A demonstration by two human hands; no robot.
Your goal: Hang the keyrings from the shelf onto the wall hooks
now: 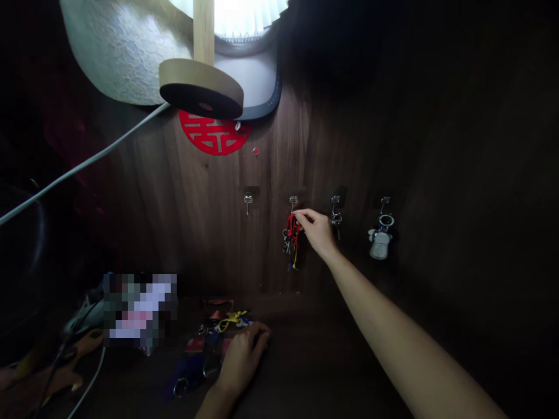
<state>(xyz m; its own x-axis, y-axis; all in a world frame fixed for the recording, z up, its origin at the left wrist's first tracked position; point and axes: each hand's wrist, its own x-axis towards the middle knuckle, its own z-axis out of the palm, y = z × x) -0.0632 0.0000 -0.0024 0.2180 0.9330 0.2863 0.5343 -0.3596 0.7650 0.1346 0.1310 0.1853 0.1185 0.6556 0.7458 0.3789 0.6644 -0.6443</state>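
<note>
Because the right hand (319, 234) pinches the red cord (292, 222) high, its metal pieces (287, 247) presumably hang free below the hook (293, 201); left hand (243, 356) near yellow cord (227, 322), grip indeterminate.

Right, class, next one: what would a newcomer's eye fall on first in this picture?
Probably the glowing white pleated shade at the top edge, with the red ornament lower down, partly hidden behind the lamp's round base. Next, perhaps, the right hand, pinching a red cord just below the second hook from the left.
</note>
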